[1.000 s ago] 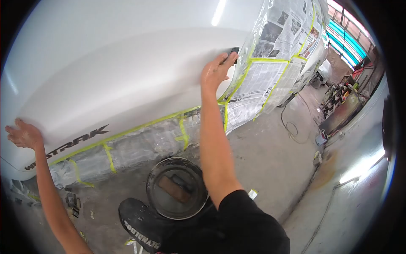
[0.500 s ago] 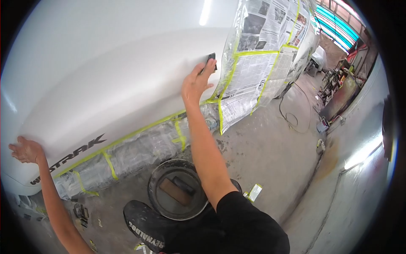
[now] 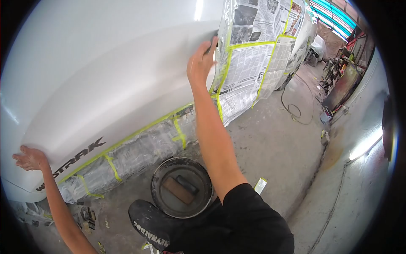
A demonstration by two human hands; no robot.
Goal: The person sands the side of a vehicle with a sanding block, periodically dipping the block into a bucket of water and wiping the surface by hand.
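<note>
A silver-white vehicle door panel [image 3: 127,80], with dark lettering low down, takes up the left of the view. My right hand [image 3: 200,63] is at the panel's right edge, beside the taped newspaper. Its fingers are closed on a small black sanding block [image 3: 208,48], mostly hidden behind them and against the panel. My left hand [image 3: 30,158] rests on the panel's lower left, left of the lettering, with its fingers spread and nothing held. Below, a black bucket [image 3: 157,203] stands on the floor, with one brown and one dark block in it.
Newspaper masking [image 3: 249,67] with yellow-green tape covers the vehicle to the right. Plastic sheeting [image 3: 139,146] wraps the lower sill. My shoe [image 3: 146,220] is close to the bucket. A hose [image 3: 292,111] lies on the floor, and cluttered shelving [image 3: 338,78] stands along the right wall.
My right hand has slid upward along the panel's right edge with the sanding block, closer to the masking. My left hand stays on the panel. The view has shifted slightly.
</note>
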